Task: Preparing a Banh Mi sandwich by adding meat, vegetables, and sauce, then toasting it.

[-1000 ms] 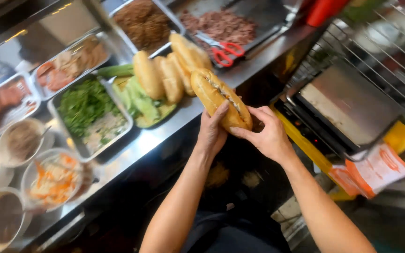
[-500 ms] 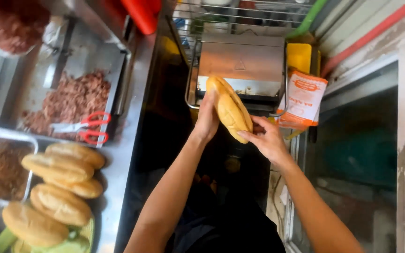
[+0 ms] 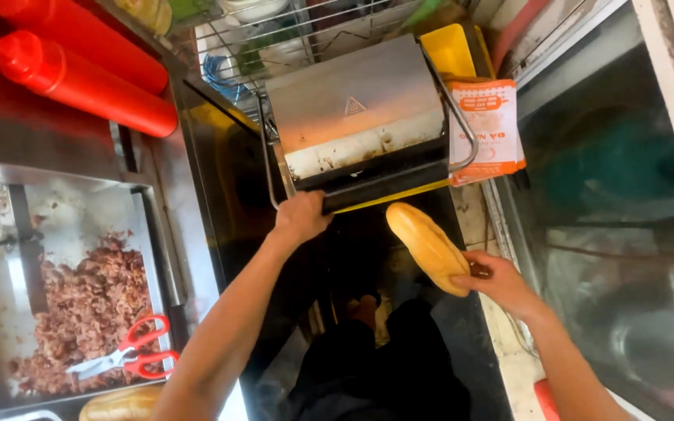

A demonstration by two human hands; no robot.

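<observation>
— Baguette (image 3: 428, 246): where is it?
— Just in front of the sandwich press (image 3: 360, 125), below its front edge, held at a slant in the right hand (image 3: 501, 282); those fingers are wrapped round its lower end.
— And the left hand (image 3: 299, 217)?
— Its fingers are closed on the press's wire handle (image 3: 268, 168), at the front left corner.
— What else is around the press?
— To its left, two red squeeze bottles (image 3: 79, 74) and a steel tray of shredded meat (image 3: 87, 308) with red-handled scissors (image 3: 130, 355). A printed paper bag (image 3: 487, 129) leans at its right.
</observation>
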